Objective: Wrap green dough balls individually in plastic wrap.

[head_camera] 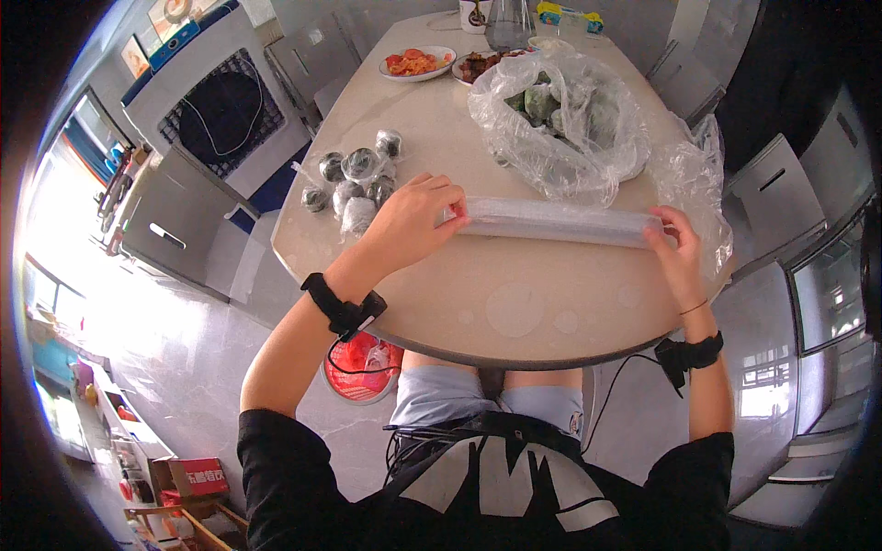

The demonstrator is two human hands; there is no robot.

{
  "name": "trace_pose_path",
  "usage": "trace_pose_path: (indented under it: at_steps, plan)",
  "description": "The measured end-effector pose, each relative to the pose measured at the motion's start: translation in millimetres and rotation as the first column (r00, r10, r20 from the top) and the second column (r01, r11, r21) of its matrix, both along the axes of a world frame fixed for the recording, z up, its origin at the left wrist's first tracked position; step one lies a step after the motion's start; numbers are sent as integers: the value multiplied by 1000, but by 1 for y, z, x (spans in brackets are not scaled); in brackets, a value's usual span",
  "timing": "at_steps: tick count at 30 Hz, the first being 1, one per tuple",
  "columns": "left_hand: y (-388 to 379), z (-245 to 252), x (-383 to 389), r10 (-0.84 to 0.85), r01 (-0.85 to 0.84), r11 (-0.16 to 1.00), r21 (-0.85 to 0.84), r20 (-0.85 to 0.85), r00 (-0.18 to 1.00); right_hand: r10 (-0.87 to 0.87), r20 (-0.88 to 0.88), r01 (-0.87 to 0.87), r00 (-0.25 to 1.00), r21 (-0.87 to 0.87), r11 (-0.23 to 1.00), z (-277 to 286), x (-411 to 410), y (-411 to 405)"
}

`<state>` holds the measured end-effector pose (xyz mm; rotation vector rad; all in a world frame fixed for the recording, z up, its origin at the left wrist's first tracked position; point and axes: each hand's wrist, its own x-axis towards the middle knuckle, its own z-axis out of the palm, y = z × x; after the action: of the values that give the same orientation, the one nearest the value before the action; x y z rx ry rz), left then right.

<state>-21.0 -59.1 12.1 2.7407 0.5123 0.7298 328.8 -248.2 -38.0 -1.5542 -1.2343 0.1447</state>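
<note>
A roll of clear plastic film (pixel 551 222) lies crosswise near the front of the table. My left hand (pixel 431 213) grips its left end, thumb and fingers pinched together. At the other end, my right hand (pixel 672 237) holds the roll between thumb and fingers. Beyond my left hand sits a cluster of dark round items, each wrapped in clear film (pixel 360 165); what they are I cannot tell. Just behind the roll stands an opened clear plastic bag (pixel 599 155) with green, roundish produce (pixel 541 103) inside.
Farther back on the table (pixel 413 124) are a plate of red and orange food (pixel 417 63), a plate of dark food (pixel 479 65), a glass pitcher (pixel 510 27) and a yellow-and-blue packet (pixel 570 17). Crumpled clear plastic (pixel 692 186) lies along the right edge. A red basket (pixel 362 368) stands below.
</note>
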Motion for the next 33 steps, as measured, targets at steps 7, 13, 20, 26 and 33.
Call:
trace_pose_path:
  at_steps: [7,13,20,26,33]
  plan:
    - [-3,4,1,-1,1,1000,-11,-2,1000,28,75,-26,997,-21,999,-7,12,-2]
    - [-2,1,1,-8,8,1000,-6,1,1000,18,18,-18,1000,-7,1000,-8,10,-1]
    - [-4,3,2,8,-8,1000,-18,-9,1000,30,18,-28,999,-98,995,-1,12,-1]
    - [-4,1,1,5,-5,1000,-15,13,1000,-50,342,31,939,61,998,8,2,-5]
    - [-8,5,3,67,-66,998,-15,62,996,-17,237,-5,971,92,996,6,-2,-9]
